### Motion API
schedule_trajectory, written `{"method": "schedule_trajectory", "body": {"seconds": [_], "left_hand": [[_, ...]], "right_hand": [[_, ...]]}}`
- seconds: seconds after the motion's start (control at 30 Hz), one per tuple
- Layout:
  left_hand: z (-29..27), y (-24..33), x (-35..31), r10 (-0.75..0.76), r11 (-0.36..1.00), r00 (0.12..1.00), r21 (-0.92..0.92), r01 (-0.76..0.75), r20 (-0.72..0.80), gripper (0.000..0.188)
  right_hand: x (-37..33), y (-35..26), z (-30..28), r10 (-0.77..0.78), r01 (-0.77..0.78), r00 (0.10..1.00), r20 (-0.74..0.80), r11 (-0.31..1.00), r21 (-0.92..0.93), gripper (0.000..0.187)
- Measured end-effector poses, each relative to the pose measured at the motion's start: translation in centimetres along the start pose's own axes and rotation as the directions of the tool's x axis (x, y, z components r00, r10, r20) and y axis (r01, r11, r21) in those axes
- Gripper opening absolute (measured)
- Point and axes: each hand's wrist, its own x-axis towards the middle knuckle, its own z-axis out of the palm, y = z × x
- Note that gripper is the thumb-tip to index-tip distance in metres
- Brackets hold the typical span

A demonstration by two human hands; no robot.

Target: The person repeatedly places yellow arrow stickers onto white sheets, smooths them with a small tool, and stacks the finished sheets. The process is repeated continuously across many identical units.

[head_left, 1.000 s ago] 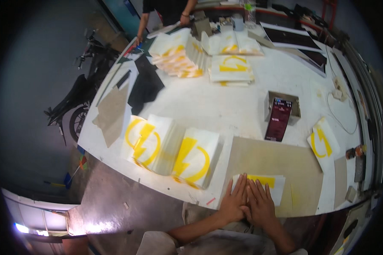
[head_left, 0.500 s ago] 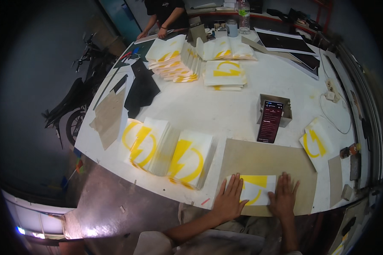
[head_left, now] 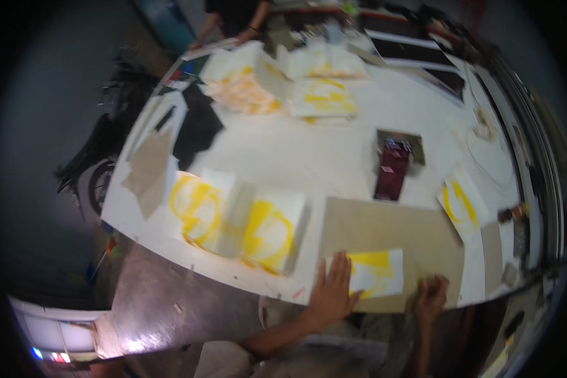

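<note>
A folded white sheet with yellow print (head_left: pixel 378 273) lies on a large grey-brown board (head_left: pixel 372 220) at the table's near edge. My left hand (head_left: pixel 332 293) rests flat on the sheet's left side, fingers stretched out. Just right of the sheet, over the board, is my right hand (head_left: pixel 431 295). Its fingers are curled in, slightly blurred, and nothing shows in them. Left of the board stand two stacks of similar yellow-printed sheets, a nearer stack (head_left: pixel 269 233) and another (head_left: pixel 198 205) beside it.
A phone (head_left: pixel 390 176) leans on a metal box (head_left: pixel 416 145) beyond the board. More printed stacks (head_left: pixel 239 82) sit at the far side, where a person (head_left: pixel 236 19) works. One printed sheet (head_left: pixel 463 205) lies right, near a cable (head_left: pixel 485 148). A motorcycle (head_left: pixel 101 145) stands left.
My right hand has lifted off the sheet's right side, drawn back toward me and curled its fingers. My left hand stays on the sheet. The whole view has shifted slightly and blurred.
</note>
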Motion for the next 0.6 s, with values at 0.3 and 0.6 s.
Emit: {"method": "schedule_trajectory", "body": {"seconds": [0.3,0.6], "left_hand": [[-0.8,0.7,0.1,-0.017,0.997,0.998,-0.079,0.022,0.066,0.088],[-0.5,0.7,0.0,-0.011,0.998,0.999,-0.058,0.014,0.046,0.087]], "right_hand": [[-3.2,-8.9,10.6,-0.695,0.695,0.713,0.092,0.718,0.044,0.032],[-3.8,-5.3,5.8,-0.668,0.673,0.74,0.08,0.736,-0.075,0.021]]}}
